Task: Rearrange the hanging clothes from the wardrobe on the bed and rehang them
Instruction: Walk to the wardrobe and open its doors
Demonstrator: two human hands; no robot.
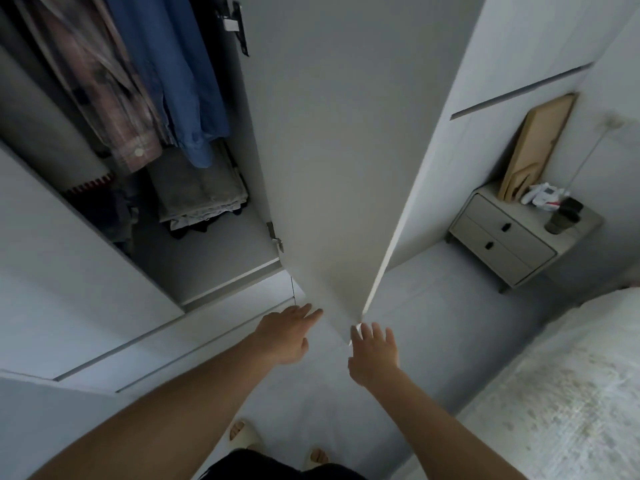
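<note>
Standing at the wardrobe door (pixel 332 161), the person has it swung wide and both arms reach toward its lower corner. I judge the step in hand to be clearing this door so the rail can be reached; it goes best with a flat push near the free edge and with feet kept out of its swing.

Left of the door, inside the wardrobe, hang a blue shirt (pixel 180 74) and a plaid shirt (pixel 104 81), with folded clothes (pixel 197 192) stacked beneath them. Right of the door and lower lies the bed (pixel 571 393).

The left hand (pixel 287 336) lies with straight fingers at the door's inner face, holding nothing; whether it touches I cannot tell. The right hand (pixel 374 351) is spread just below the door's edge, empty too.

Hangers and rail are cut off above the door's top hinge. The wardrobe's dark lower left is hard to read.
</note>
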